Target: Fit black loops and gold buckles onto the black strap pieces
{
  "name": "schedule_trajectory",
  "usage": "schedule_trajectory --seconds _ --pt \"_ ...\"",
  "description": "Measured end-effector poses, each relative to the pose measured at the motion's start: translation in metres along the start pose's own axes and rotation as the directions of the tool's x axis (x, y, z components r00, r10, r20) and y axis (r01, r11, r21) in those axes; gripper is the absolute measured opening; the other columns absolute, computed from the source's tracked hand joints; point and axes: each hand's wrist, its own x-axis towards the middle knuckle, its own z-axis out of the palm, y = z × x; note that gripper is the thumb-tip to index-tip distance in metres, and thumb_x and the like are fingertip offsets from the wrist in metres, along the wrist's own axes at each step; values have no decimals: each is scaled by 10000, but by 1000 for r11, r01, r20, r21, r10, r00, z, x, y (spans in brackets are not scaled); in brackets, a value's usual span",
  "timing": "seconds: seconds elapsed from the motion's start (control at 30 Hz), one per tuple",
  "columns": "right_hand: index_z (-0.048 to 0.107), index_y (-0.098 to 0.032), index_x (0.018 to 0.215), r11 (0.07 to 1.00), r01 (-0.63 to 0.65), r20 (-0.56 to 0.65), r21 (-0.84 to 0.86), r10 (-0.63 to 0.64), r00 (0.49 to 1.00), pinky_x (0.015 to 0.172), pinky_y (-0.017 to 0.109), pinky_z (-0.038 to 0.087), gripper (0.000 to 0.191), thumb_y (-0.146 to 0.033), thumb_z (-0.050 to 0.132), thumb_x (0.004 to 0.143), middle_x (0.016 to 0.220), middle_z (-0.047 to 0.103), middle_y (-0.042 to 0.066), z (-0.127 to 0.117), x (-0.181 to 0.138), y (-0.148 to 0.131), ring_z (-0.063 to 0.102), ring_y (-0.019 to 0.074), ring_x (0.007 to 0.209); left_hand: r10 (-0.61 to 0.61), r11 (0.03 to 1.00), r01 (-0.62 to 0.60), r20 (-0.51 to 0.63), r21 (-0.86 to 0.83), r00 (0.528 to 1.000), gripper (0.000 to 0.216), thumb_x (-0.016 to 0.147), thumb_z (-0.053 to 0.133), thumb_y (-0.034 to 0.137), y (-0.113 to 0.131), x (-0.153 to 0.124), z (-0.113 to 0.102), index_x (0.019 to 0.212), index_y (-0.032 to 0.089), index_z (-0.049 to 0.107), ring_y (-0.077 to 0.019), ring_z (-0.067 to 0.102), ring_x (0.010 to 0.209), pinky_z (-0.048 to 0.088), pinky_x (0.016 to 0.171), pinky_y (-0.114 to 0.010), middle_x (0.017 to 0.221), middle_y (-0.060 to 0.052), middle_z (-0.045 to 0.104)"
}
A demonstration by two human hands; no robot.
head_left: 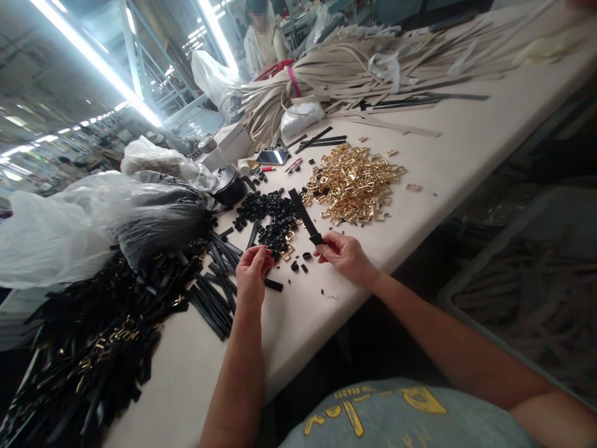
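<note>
My right hand [344, 254] pinches the lower end of a short black strap [303, 213], which points up and away over the table. My left hand [252, 269] is closed, thumb pressed to the fingers; whatever is in its fingertips is too small to make out. Just beyond both hands lies a heap of black loops [275, 218]. Past the strap's far end spreads a pile of gold rectangular buckles [354, 183]. Several black straps [212, 305] lie left of my left hand, and a few loose loops are scattered between the hands.
A large heap of black straps with gold buckles [112, 339] covers the left side. Plastic bags [69, 211], a dark lidded mug [228, 185] and a phone [273, 157] stand or lie farther back. Long beige strips [326, 68] span the far side. A person [263, 46] is behind them.
</note>
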Motion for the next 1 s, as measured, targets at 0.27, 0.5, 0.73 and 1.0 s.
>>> schedule_trajectory --seconds 0.27,0.5,0.73,1.0 --pt "529 -191 744 993 39 -28 -107 -42 999 480 216 457 151 -304 564 837 640 658 0 0 0 -1 583 109 485 64 902 -186 305 390 950 196 713 760 335 -9 -13 21 813 171 720 -106 593 632 477 610 -222 743 -23 667" --pt "542 -185 755 995 57 -20 -84 -59 998 488 224 462 164 -321 559 844 639 634 1 -1 0 -1 582 115 496 69 411 -661 701 628 709 167 715 735 145 -5 4 46 845 247 760 -135 583 683 441 656 -245 830 -25 649" --pt "592 -172 787 998 54 6 -19 -54 999 485 210 461 186 -350 580 840 627 628 -9 -2 1 2 550 96 489 -59 132 -757 768 639 638 109 773 653 141 -1 13 57 757 217 730 -163 573 680 428 667 -267 764 -36 618" --pt "583 -173 754 997 51 24 -58 -50 998 468 197 441 209 -364 594 840 610 632 -8 0 0 0 542 92 484 194 474 -620 613 625 766 194 824 606 192 -12 -10 34 954 246 739 -128 577 658 450 631 -251 870 -39 628"
